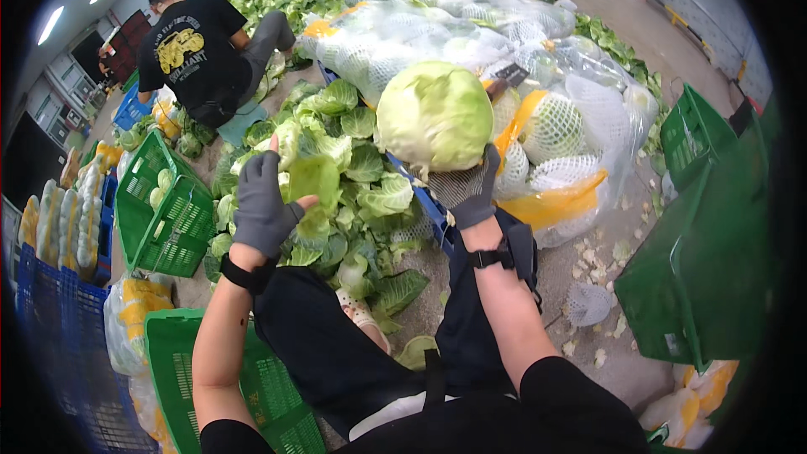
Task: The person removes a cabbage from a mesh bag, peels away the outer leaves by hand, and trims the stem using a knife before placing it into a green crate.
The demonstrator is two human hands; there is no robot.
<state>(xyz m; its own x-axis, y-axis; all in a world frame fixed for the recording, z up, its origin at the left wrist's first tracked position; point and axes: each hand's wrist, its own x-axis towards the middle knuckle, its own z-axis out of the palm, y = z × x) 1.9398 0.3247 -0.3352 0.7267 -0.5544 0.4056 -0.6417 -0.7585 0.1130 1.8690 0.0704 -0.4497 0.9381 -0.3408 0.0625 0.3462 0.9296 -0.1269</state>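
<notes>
A round, pale green cabbage [435,116] rests on my right hand [468,189], whose gloved fingers cup it from below. My left hand [267,206], in a grey glove with bare thumb and index tips, is open, its thumb and index finger spread apart. A light green cabbage leaf [313,185] is right beside that thumb; whether they touch, I cannot tell. Beneath and between my hands lies a heap of loose outer leaves [366,160]. A blue crate edge [433,212] shows under the cabbage, partly hidden by my right hand.
Bagged cabbages in white foam nets [555,130] are piled to the right. Green crates [172,210] stand at left, with a larger green bin [698,269] at right. A person in a black shirt [197,55] sits at far left. A stray foam net [588,303] lies on the floor.
</notes>
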